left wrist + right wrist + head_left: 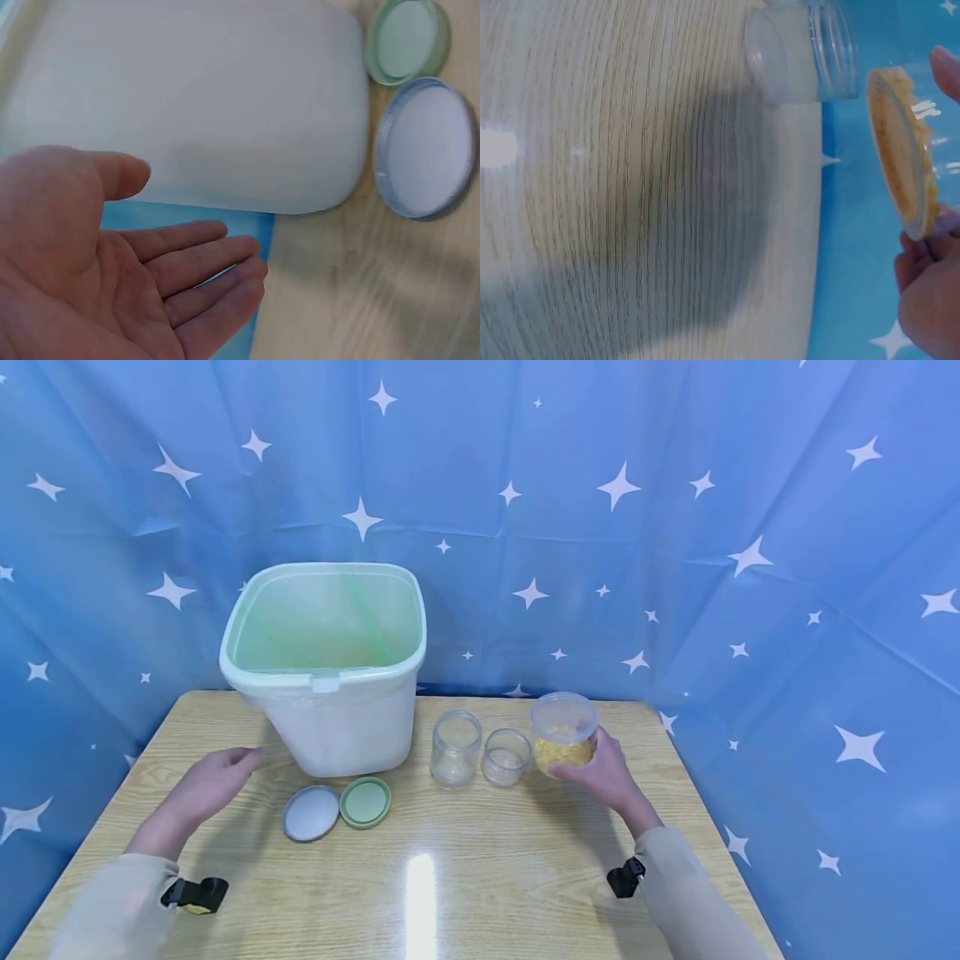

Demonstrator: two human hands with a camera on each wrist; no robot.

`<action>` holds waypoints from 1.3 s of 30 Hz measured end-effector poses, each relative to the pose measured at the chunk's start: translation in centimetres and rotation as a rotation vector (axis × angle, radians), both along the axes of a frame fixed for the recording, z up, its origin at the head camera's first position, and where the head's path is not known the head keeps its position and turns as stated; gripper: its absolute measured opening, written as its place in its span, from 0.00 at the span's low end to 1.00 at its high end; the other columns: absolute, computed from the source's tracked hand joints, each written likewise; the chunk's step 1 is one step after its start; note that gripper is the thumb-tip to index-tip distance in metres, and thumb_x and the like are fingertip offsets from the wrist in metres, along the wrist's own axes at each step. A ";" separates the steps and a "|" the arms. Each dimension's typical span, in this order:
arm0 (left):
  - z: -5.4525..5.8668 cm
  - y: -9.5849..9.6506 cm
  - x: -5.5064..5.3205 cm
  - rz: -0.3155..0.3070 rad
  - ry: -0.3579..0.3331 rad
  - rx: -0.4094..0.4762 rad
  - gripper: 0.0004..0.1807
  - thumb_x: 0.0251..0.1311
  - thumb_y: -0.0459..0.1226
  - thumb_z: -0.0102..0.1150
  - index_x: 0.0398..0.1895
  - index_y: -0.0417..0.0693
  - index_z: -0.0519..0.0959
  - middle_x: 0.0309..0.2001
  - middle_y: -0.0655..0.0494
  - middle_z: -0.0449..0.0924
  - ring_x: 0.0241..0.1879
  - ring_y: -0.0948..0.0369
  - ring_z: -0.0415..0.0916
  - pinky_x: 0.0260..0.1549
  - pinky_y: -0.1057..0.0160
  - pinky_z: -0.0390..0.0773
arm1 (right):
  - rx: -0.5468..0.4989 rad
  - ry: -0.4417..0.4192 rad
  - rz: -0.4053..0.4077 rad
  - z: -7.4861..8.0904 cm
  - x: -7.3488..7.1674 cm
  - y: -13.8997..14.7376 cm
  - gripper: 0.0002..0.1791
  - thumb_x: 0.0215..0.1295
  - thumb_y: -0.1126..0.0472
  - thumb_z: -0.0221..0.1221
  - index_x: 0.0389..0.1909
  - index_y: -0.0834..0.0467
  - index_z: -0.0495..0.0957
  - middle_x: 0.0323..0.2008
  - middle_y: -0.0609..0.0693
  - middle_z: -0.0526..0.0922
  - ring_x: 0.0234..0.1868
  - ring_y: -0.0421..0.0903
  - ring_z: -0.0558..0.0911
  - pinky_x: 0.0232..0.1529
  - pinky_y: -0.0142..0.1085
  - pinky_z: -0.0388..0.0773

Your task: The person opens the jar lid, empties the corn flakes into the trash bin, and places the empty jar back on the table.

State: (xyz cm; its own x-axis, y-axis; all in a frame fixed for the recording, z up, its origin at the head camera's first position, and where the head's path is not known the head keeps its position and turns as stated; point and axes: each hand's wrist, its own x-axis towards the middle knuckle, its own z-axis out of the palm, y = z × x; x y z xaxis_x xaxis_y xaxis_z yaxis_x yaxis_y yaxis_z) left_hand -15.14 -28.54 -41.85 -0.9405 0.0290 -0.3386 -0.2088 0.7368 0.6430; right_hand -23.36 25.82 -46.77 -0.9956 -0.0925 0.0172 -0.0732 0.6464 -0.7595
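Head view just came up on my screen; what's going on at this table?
A person's right hand grips a clear jar with yellow contents, holding it up off the table. The left hand holds nothing, its fingers extended near the open white bin. A taller clear jar and a shorter clear jar stand between the bin and the held jar. A pale lid and a green lid lie in front of the bin.

On wood-grain worktop (517, 877) are set white bin (345, 727), taller clear jar (455, 753), shorter clear jar (506, 760) and, side by side, bluish-rimmed lid (311, 813), green lid (365, 802).
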 end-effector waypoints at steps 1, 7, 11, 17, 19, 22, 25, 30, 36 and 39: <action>-0.3 0.2 0.1 -0.009 -0.001 0.002 0.46 0.73 0.61 0.24 0.70 0.25 0.55 0.69 0.23 0.56 0.66 0.27 0.55 0.59 0.32 0.66 | -0.007 0.001 0.012 0.1 0.1 0.0 0.51 0.47 0.46 0.75 0.68 0.60 0.60 0.60 0.59 0.73 0.62 0.56 0.71 0.63 0.54 0.69; -1.9 1.5 0.5 -0.066 0.006 0.004 0.45 0.73 0.61 0.29 0.70 0.26 0.57 0.69 0.25 0.57 0.67 0.29 0.57 0.59 0.34 0.69 | -0.080 -0.024 0.084 0.3 1.1 0.0 0.48 0.48 0.50 0.75 0.67 0.56 0.61 0.59 0.55 0.76 0.59 0.52 0.76 0.61 0.48 0.71; -2.6 2.6 0.8 -0.094 0.043 0.023 0.42 0.72 0.61 0.36 0.69 0.30 0.63 0.67 0.28 0.63 0.65 0.31 0.61 0.56 0.36 0.73 | -0.128 -0.057 0.129 0.1 1.9 -0.3 0.47 0.48 0.52 0.75 0.68 0.54 0.61 0.59 0.54 0.75 0.59 0.51 0.75 0.60 0.47 0.72; -2.8 4.7 1.1 -0.149 0.076 0.076 0.36 0.71 0.57 0.44 0.65 0.35 0.70 0.63 0.34 0.73 0.63 0.37 0.69 0.54 0.41 0.76 | -0.160 -0.087 0.208 -0.5 2.8 -0.8 0.48 0.47 0.55 0.76 0.68 0.56 0.61 0.60 0.52 0.76 0.59 0.49 0.75 0.62 0.46 0.71; -2.8 5.4 1.2 -0.172 0.090 0.099 0.33 0.71 0.55 0.46 0.63 0.35 0.72 0.61 0.37 0.75 0.61 0.39 0.72 0.54 0.43 0.77 | -0.155 -0.092 0.240 -0.7 3.0 -1.0 0.49 0.46 0.55 0.76 0.69 0.56 0.61 0.59 0.51 0.76 0.59 0.48 0.75 0.63 0.46 0.70; -2.7 6.6 1.2 -0.193 0.112 0.119 0.31 0.70 0.54 0.49 0.62 0.38 0.74 0.59 0.40 0.78 0.59 0.42 0.75 0.54 0.45 0.78 | -0.156 -0.105 0.292 -0.9 3.3 -1.5 0.50 0.46 0.54 0.76 0.69 0.55 0.61 0.59 0.49 0.76 0.58 0.46 0.76 0.63 0.44 0.70; -2.6 7.8 1.3 -0.220 0.131 0.124 0.30 0.69 0.54 0.51 0.62 0.40 0.75 0.59 0.41 0.78 0.59 0.43 0.75 0.54 0.45 0.78 | -0.183 -0.120 0.355 -1.0 3.6 -2.0 0.48 0.47 0.56 0.76 0.68 0.52 0.62 0.58 0.48 0.76 0.57 0.45 0.77 0.61 0.40 0.72; -2.5 9.6 1.2 -0.265 0.156 0.128 0.30 0.68 0.56 0.51 0.62 0.44 0.75 0.61 0.45 0.78 0.60 0.44 0.75 0.56 0.44 0.77 | -0.238 -0.137 0.485 -1.3 4.1 -3.3 0.45 0.47 0.59 0.75 0.67 0.56 0.64 0.56 0.50 0.78 0.55 0.45 0.78 0.59 0.33 0.73; -2.4 12.1 1.1 -0.331 0.161 0.143 0.33 0.67 0.58 0.50 0.66 0.46 0.72 0.65 0.49 0.74 0.62 0.44 0.73 0.59 0.44 0.75 | -0.249 -0.154 0.578 -2.0 4.7 -5.1 0.47 0.43 0.57 0.77 0.66 0.54 0.66 0.56 0.49 0.80 0.55 0.45 0.79 0.59 0.32 0.73; -2.3 13.5 1.1 -0.387 0.164 0.176 0.37 0.66 0.58 0.52 0.68 0.41 0.68 0.67 0.46 0.72 0.66 0.44 0.68 0.63 0.43 0.71 | -0.215 -0.159 0.587 -2.4 5.0 -6.0 0.49 0.40 0.54 0.78 0.66 0.50 0.66 0.56 0.47 0.79 0.54 0.44 0.78 0.59 0.33 0.74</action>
